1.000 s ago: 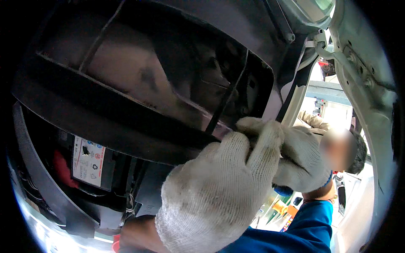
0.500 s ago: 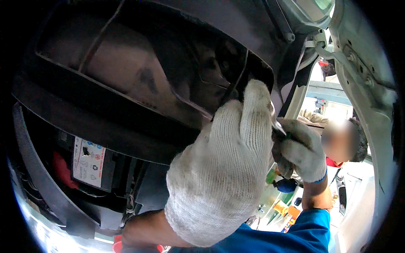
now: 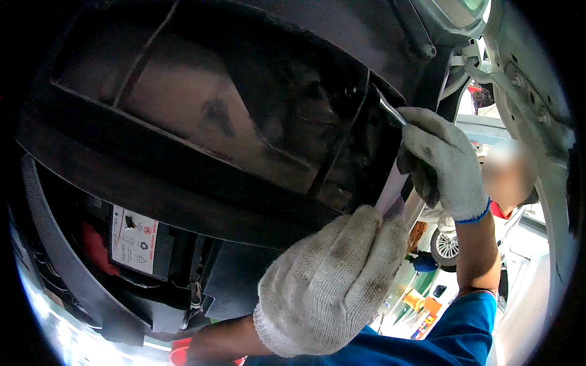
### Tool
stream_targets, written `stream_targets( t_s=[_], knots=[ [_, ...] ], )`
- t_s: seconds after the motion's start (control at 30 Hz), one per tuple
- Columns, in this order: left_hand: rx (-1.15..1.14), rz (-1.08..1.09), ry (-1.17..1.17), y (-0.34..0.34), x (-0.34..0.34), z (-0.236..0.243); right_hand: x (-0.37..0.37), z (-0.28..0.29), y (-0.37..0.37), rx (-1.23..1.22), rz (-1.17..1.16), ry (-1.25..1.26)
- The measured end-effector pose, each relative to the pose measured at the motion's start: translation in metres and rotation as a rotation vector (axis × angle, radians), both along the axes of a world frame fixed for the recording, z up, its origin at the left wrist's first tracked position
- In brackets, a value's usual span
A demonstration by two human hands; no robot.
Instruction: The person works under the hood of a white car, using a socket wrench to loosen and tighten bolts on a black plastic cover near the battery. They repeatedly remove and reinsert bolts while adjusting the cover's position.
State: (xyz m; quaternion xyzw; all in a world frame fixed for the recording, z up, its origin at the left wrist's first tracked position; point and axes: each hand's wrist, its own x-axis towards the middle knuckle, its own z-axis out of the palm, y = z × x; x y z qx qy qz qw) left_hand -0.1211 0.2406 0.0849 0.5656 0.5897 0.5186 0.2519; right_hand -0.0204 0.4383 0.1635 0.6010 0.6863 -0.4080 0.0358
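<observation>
At black panel (image 3: 183,180), right end: I'm apparently lining up slim metal tool (image 3: 390,111) gripped in right hand (image 3: 448,161); left hand (image 3: 326,283) curled lower, hold unclear; steady tip likely needed.

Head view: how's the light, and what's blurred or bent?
Head view, left: the black panel is mostly in shadow; head view, right: the metal tool in the right hand catches a highlight, and blur covers a person's head; head view, lower left: white glare; head view, rim: edges bow, corners are black.
</observation>
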Motion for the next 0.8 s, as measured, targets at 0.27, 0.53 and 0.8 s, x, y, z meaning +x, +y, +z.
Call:
stream_targets(
  t_s=[0.27,0.53,0.8],
  knots=[
    [0.018,-0.073,-0.114,0.002,-0.006,-0.004,-0.010,-0.004,-0.006,0.193,0.140,-0.145],
    [0.126,-0.037,-0.179,0.004,-0.005,-0.015,0.002,-0.034,-0.016,0.842,0.623,-0.382],
    [0.177,-0.021,-0.106,0.004,-0.006,-0.020,-0.002,-0.039,-0.027,1.074,0.804,-0.516]
  ],
)
